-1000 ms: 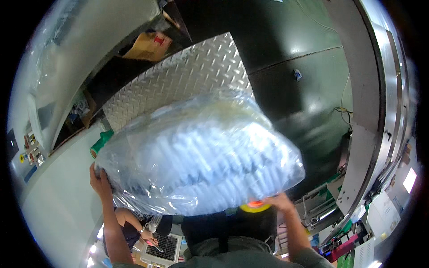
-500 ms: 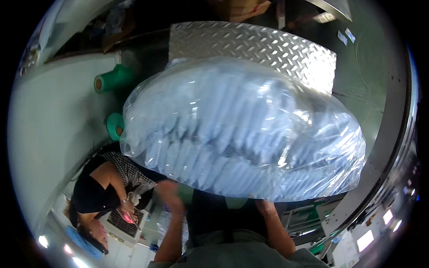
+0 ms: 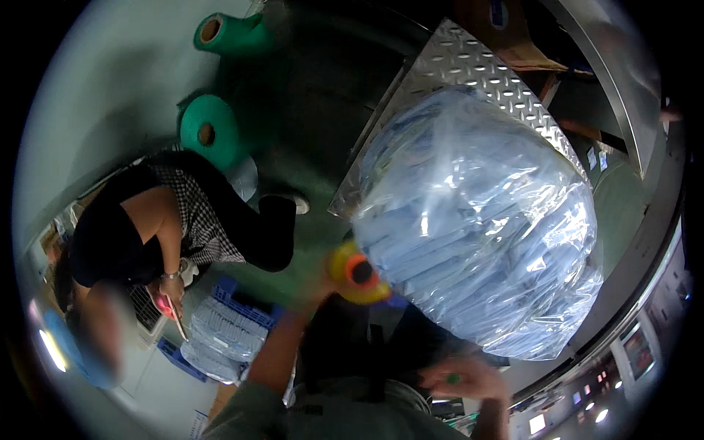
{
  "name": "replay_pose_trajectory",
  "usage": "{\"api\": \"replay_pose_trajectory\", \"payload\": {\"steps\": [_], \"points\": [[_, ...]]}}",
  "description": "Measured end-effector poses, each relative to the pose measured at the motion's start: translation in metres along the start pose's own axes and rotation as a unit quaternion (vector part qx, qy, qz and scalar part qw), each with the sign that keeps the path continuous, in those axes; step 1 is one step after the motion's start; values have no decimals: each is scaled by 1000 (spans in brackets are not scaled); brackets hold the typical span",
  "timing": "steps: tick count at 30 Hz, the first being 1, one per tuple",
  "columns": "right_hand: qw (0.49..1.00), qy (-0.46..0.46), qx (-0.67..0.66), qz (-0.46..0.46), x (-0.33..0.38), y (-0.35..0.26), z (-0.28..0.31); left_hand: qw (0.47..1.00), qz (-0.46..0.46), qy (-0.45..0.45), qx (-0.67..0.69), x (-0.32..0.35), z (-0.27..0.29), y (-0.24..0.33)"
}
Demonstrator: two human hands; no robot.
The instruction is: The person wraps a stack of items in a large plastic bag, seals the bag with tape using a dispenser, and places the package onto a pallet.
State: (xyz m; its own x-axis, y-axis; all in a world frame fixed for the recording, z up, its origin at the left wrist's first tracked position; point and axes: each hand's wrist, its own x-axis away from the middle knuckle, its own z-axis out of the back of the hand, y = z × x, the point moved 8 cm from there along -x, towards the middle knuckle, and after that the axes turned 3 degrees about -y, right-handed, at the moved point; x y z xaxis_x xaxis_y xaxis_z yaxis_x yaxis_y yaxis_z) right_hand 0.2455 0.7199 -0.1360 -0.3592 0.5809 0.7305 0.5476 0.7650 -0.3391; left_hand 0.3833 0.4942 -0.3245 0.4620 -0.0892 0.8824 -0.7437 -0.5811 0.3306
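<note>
A large clear plastic bag (image 3: 477, 220) packed with folded pale blue items rests on a metal checker-plate platform (image 3: 455, 62). At the bag's near left edge, my left hand (image 3: 317, 284) is closed on a yellow and orange roll (image 3: 339, 265) with a dark round centre. Motion blurs that hand and the roll. My right hand (image 3: 473, 378) is below the bag's near edge, close to my body and apart from the bag. A small green spot shows at its fingers; whether it is held is unclear, and the fingers are smeared.
At left, a person in a checked apron (image 3: 202, 213) holds something pinkish. Two green rolls, one by the wall (image 3: 227, 33) and one lower (image 3: 220, 128), lie beyond. Wrapped bundles (image 3: 224, 334) sit by a blue crate (image 3: 242, 304). A metal frame (image 3: 616, 73) bounds the far right.
My view has turned, so the bag and platform appear rotated and farther right. My left hand now has the yellow and orange roll. My right hand has come away from the bag's edge.
</note>
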Motion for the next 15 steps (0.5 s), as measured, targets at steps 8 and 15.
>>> {"api": "replay_pose_trajectory", "payload": {"steps": [8,15], "points": [[685,542,367,320,2,-260,140,962,-273,20,-4,-17,107,228],[621,465,556,297,-9,-265,110,921,-326,-114,-179,-61,23,399]]}}
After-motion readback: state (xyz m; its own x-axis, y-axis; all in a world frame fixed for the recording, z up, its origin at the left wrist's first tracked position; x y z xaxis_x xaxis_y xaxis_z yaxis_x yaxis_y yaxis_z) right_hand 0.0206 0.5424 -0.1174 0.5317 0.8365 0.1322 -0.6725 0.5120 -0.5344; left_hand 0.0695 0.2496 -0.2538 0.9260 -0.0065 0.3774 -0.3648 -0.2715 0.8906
